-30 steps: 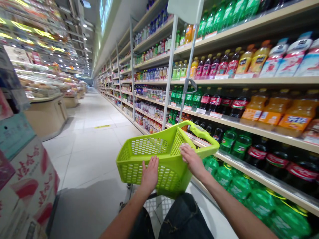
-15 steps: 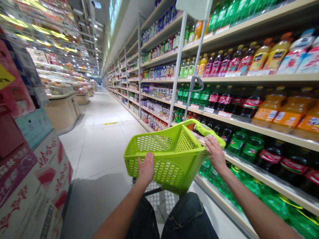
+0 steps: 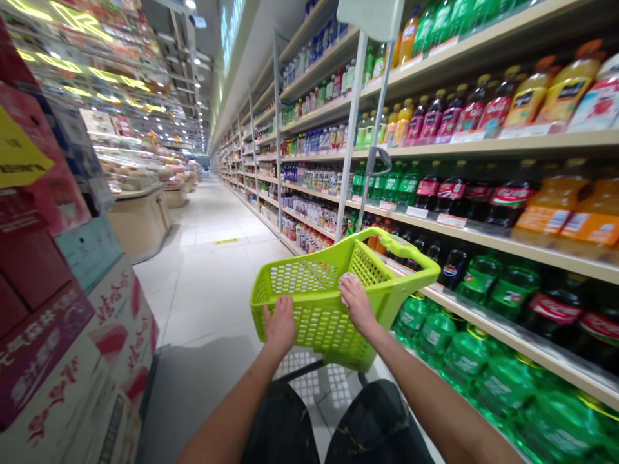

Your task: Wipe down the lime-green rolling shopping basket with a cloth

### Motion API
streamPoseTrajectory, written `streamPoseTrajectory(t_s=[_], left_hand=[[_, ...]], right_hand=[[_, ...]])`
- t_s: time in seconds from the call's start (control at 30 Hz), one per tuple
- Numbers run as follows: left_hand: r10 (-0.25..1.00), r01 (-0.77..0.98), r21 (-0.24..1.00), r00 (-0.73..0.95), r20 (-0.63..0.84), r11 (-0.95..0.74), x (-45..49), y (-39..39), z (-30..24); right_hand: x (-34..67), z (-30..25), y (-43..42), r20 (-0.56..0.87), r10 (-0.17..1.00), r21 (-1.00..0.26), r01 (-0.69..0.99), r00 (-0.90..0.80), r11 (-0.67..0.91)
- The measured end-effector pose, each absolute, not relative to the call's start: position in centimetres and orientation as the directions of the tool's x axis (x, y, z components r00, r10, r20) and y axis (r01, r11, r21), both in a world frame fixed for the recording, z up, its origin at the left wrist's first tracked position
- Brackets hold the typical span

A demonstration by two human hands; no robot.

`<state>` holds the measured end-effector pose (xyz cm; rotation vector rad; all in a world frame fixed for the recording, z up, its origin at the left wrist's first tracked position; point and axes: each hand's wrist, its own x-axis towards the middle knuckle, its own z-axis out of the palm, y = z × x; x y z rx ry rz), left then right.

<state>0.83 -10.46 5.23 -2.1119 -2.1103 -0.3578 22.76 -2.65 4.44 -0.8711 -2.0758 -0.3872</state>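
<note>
A lime-green plastic shopping cart (image 3: 324,335) with perforated sides stands right in front of my knees, its handle (image 3: 411,251) toward the right. My left hand (image 3: 280,322) rests on the cart's near rim and side, fingers stretched out and holding nothing. On the near rim farther right, my right hand (image 3: 358,303) presses a crumpled whitish cloth (image 3: 348,283) against the cart. The cloth is mostly covered by the fingers. A child-seat divider (image 3: 370,264) rises inside the cart behind my right hand.
Shelves of bottled drinks (image 3: 459,200) run along the right side, with large green bottles (image 3: 507,380) at the bottom. Stacked drink cartons (image 3: 111,322) stand close on the left. A tiled aisle (image 3: 207,264) stretches ahead, past a rounded display counter (image 3: 138,222).
My right hand has moved left with the cloth, from near the cart's handle to the middle of the near rim. My left hand stays on the rim. The view has shifted slightly.
</note>
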Motion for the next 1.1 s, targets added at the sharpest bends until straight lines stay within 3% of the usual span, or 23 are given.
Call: streamPoseTrajectory(t_s=[0.3, 0.47, 0.6, 0.8, 1.1], left_hand=[[0.961, 0.995, 0.093, -0.06, 0.271, 0.036, 0.9, -11.0, 4.6], [0.963, 0.994, 0.078, 0.053, 0.264, -0.076, 1.0, -11.5, 4.3], [0.955, 0.997, 0.067, -0.057, 0.29, 0.039, -1.9, -11.7, 3.2], [0.951, 0.997, 0.079, -0.036, 0.306, 0.012, -3.0, -12.6, 2.0], [0.959, 0.993, 0.115, -0.037, 0.28, 0.005, -1.0, -14.2, 3.1]], right_hand=[[21.1, 4.3, -1.1, 0.793, 0.5, -0.123, 0.712, -0.348, 0.691], [15.6, 2.7, -2.7, 0.751, 0.497, -0.153, 0.618, -0.434, 0.771], [15.1, 2.0, -3.9, 0.714, 0.41, -0.062, 0.533, -0.567, 0.844], [17.6, 0.5, -3.0, 0.841, 0.37, -0.076, 0.592, -0.394, 0.802], [18.0, 0.0, -1.7, 0.781, 0.464, -0.151, 0.596, -0.418, 0.789]])
